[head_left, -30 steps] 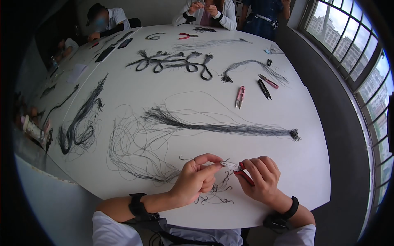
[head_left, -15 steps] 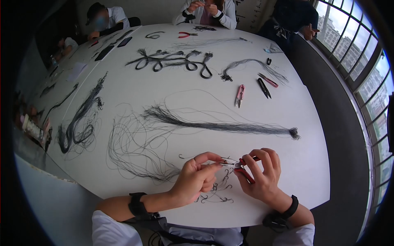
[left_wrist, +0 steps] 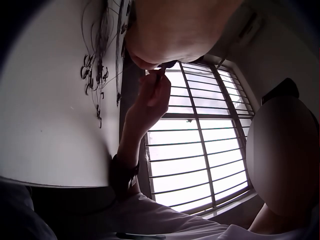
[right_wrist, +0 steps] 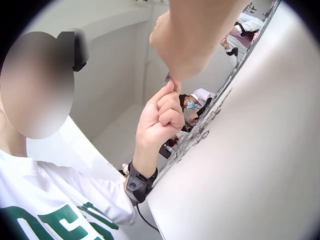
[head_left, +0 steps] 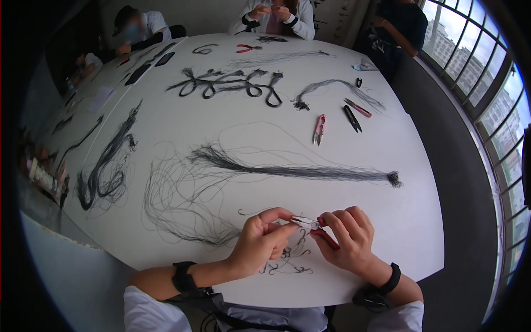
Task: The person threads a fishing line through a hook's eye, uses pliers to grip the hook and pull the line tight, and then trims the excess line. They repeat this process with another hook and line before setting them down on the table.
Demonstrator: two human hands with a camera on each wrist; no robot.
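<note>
In the head view my left hand (head_left: 260, 242) pinches a tiny thin piece between thumb and forefinger, at the tips of small pliers. The fingers of my right hand (head_left: 349, 238) curl round the pliers' red handles (head_left: 325, 238), whose metal end points left toward the left fingertips. Which small piece the left fingers hold is too small to tell. Small dark hooks on thin strands (head_left: 287, 255) lie on the table just below the hands. In the left wrist view the right hand (left_wrist: 150, 99) faces the left hand (left_wrist: 175, 30); the right wrist view shows the left hand's curled fingers (right_wrist: 162, 112).
Across the white table (head_left: 387, 232) lie a long dark strand bundle (head_left: 298, 172), loose strands (head_left: 185, 202), looped bundles (head_left: 254, 89), pink snips (head_left: 319, 130), black snips (head_left: 352, 118) and other red-handled pliers (head_left: 246, 48). Other people sit at the far side; one stands by the barred window.
The pliers' handles were spread wider half a second ago and are now closer together. Both hands appear slightly farther left in the head view. The standing person has moved toward the window.
</note>
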